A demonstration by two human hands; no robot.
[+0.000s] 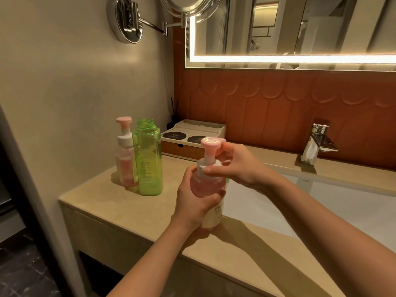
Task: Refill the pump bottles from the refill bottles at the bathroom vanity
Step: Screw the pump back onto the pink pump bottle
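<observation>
We face a beige vanity (120,213) with a white basin (364,196) and chrome tap (319,136). Behind it we see rust-brown scalloped tiles (278,103) under a mirror (300,24) edged with a glowing strip. A round chrome mirror (188,5) reaches from the cream wall (64,71), and the dark marbled floor (21,264) lies lower left.

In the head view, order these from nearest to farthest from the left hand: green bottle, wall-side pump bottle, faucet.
1. Green bottle, left of the left hand.
2. Wall-side pump bottle, just beyond it.
3. Faucet, far right.
</observation>
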